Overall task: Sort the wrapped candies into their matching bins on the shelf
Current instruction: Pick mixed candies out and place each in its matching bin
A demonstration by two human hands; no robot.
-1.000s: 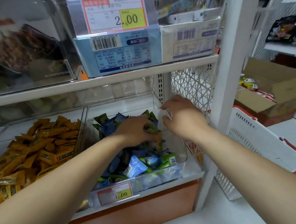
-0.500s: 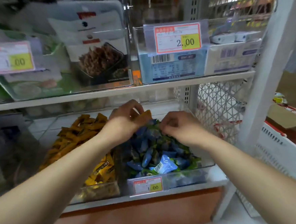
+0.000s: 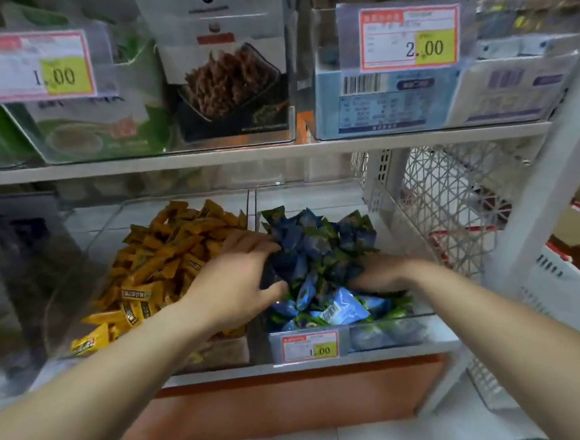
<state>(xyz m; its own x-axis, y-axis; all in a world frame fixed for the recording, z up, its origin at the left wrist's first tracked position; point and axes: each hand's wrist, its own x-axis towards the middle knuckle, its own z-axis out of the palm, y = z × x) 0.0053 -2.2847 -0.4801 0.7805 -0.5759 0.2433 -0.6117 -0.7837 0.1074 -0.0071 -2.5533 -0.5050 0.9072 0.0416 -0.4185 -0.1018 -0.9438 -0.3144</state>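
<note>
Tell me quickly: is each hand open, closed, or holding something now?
Left hand: grips a bunch of blue candies.
Right hand: fingers hidden among the blue candies; cannot tell.

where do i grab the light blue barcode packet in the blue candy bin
Probably pinch the light blue packet across its exposed upper face, thumb and finger on opposite edges, coming down from above. It lies loose on top of the blue candies, and the bin's clear front wall blocks a frontal reach.
</note>
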